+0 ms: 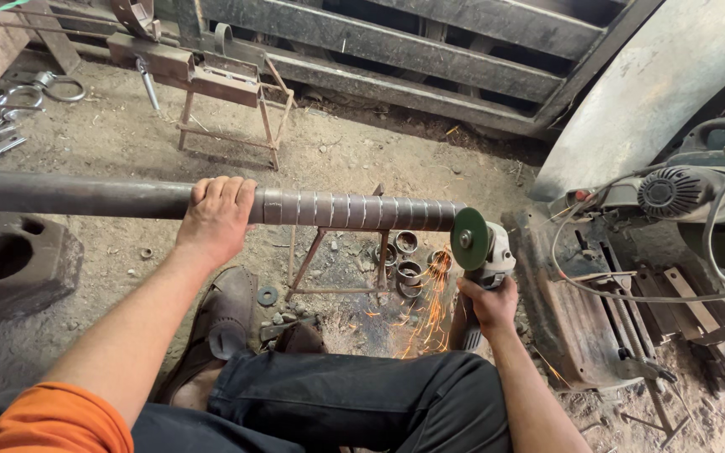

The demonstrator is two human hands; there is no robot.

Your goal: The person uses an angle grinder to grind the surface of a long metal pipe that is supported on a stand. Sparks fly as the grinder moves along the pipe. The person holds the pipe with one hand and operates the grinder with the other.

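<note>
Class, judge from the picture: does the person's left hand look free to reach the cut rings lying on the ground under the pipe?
Probably not as things stand: the left hand grips the pipe, and the cut rings lie beyond the stand, where sparks fall from the grinder.

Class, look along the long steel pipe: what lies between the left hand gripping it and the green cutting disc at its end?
In the head view, only bare pipe scored with ring marks.

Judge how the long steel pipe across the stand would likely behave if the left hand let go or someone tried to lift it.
The long steel pipe is round and lies on a narrow stand, so it would probably roll or slide once the left hand lets go. It looks rigid and likely heavy. Its scored end beside the grinder disc in the right hand may be hot.
</note>
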